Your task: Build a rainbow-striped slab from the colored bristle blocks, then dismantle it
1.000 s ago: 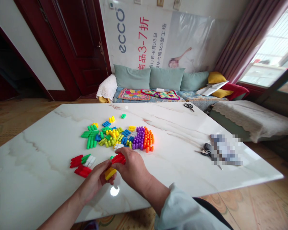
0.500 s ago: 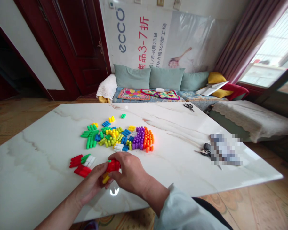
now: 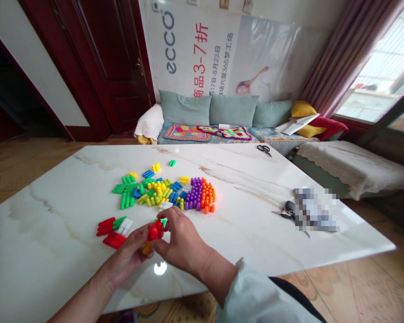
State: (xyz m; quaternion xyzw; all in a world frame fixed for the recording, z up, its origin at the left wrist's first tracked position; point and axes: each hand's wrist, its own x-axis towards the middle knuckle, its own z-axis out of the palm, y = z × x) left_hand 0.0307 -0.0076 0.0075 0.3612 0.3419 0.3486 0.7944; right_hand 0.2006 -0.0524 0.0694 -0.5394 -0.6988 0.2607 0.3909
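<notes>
Between my two hands is a small cluster of plastic building blocks, with a red block (image 3: pixel 155 229) on top, a yellow block (image 3: pixel 146 247) below and some green behind. My left hand (image 3: pixel 129 253) is closed round its left and lower side. From the right, my right hand (image 3: pixel 185 235) grips the cluster between thumb and bent fingers, which partly hide it. Left of the hands lie red blocks (image 3: pixel 114 240), a green block and a white block (image 3: pixel 125 227). Beyond them are many loose blocks, green (image 3: pixel 127 200), yellow and blue, beside purple blocks (image 3: pixel 193 195) and orange blocks (image 3: pixel 208 193) set in rows.
The white marbled table (image 3: pixel 256 251) carries black scissors (image 3: pixel 264 150) at its far edge. Another black-handled tool (image 3: pixel 290 208) lies at the right beside a blurred item (image 3: pixel 316 211). Behind the table stands a sofa with green cushions (image 3: pixel 185 107).
The block cluster has turned in my hands, so the red block's end now faces up and more green shows behind it. My right fingers have lifted slightly. The loose blocks stay put.
</notes>
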